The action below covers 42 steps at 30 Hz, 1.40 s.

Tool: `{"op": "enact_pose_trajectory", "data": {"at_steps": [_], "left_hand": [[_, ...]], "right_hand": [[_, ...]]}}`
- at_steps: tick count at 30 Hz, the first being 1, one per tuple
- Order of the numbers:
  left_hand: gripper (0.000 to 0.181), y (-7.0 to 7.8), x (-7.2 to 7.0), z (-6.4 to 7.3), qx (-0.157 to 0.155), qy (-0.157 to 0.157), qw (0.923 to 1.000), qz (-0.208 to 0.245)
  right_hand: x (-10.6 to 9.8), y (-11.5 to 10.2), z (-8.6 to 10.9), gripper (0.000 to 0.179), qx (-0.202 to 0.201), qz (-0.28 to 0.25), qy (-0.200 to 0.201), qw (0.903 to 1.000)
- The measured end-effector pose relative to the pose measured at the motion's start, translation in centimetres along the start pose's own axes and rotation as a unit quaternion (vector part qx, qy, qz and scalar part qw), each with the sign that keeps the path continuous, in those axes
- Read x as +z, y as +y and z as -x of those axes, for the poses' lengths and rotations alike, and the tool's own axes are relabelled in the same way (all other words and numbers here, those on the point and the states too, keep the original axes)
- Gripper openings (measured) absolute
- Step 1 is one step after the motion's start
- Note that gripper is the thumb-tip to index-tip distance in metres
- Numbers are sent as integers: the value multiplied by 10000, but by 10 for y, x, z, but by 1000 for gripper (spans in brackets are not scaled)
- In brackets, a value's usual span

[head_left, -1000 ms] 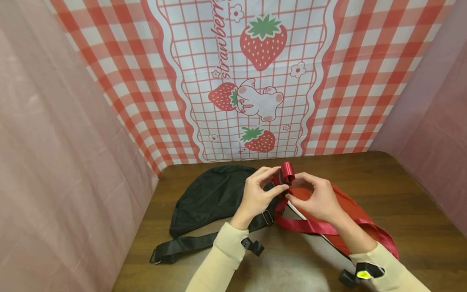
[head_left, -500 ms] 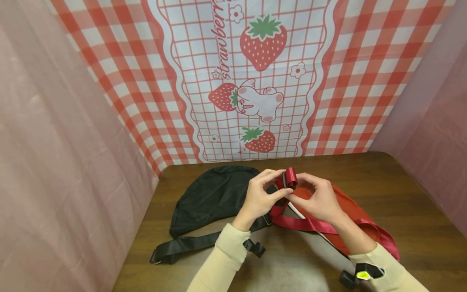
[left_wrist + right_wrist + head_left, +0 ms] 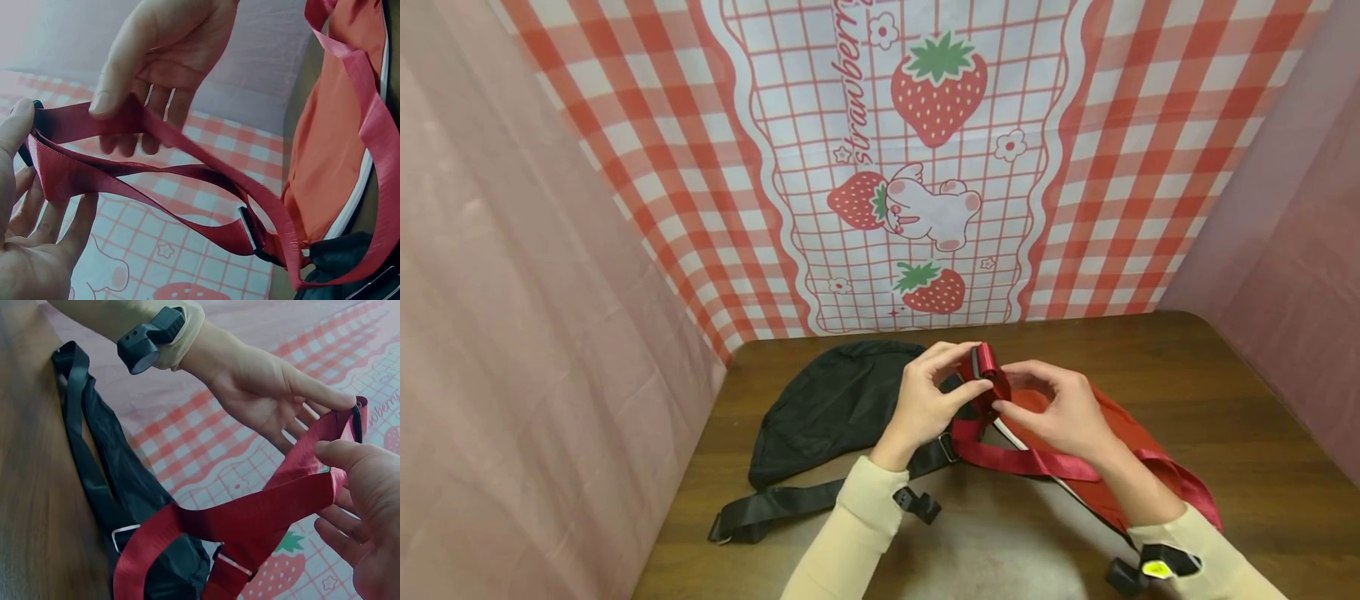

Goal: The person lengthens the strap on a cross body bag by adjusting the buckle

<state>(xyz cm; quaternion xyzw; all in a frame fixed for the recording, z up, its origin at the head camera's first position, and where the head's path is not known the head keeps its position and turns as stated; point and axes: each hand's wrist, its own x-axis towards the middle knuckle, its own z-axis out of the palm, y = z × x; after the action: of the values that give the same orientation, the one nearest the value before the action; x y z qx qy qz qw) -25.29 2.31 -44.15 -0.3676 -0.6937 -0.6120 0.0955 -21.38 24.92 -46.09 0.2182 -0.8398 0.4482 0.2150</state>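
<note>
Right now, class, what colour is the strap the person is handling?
Deep red; the strap shows best in the right wrist view.

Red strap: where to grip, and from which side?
I'd pinch the red strap just right of the black slider, coming from the person's right, as the right hand does, thumb and fingers on opposite faces. There it's a thin, flat band in open air; the left hand holds the slider.

The bag strap (image 3: 1003,460) is dark red. The orange-red waist bag (image 3: 1116,429) has a white edge (image 3: 1009,435). The other waist bag (image 3: 827,417) is black. Red and white checks and strawberries (image 3: 936,100) cover the cloth (image 3: 1150,167).
</note>
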Motion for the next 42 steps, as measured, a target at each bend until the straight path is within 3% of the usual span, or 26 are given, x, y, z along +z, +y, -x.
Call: {"op": "enact_pose_trajectory", "data": {"at_steps": [6,14,18,22,26,28,31,34,36,38,40,42], "left_hand": [[47,-1,0,0,-89,55,9999,33],[48,-1,4,-4,-44,98,9999,-129],[47,0,6,-5,-51,125,9997,-201],[48,1,11,-6,77,32,9995,-304],[50,0,20,-7,392,-194,9971,-617],[58,-4,25,-7,503,-364,9957,-687],[90,-14,30,-7,338,-812,9936,-709],[120,-31,32,-6,-53,-1386,9850,-1029],[123,-46,34,-6,-248,-1704,9724,-1575],[112,-61,39,-7,-346,-1826,9576,-2204],[90,-75,45,-8,-401,-1764,9422,-2820],[61,-86,48,-7,-455,-1588,9352,-3132]], "right_hand": [[-10,4,5,42,-36,203,-16,9998],[-30,-1,-3,41,-194,-560,-383,9975],[-52,-5,-5,44,-164,-163,-421,9988],[-62,-12,-11,31,25,16,-985,9951],[-60,-21,-21,19,416,-637,-1718,9822],[-64,-23,-25,15,520,-1102,-1760,9768],[-75,-27,-26,13,536,-1655,-1493,9734],[-90,-29,-24,22,544,-2208,-1228,9660],[-97,-30,-21,26,610,-2520,-1212,9582],[-101,-29,-19,29,629,-2787,-1276,9498],[-103,-28,-16,30,601,-2979,-1347,9431],[-103,-28,-14,30,632,-2978,-1324,9433]]}}
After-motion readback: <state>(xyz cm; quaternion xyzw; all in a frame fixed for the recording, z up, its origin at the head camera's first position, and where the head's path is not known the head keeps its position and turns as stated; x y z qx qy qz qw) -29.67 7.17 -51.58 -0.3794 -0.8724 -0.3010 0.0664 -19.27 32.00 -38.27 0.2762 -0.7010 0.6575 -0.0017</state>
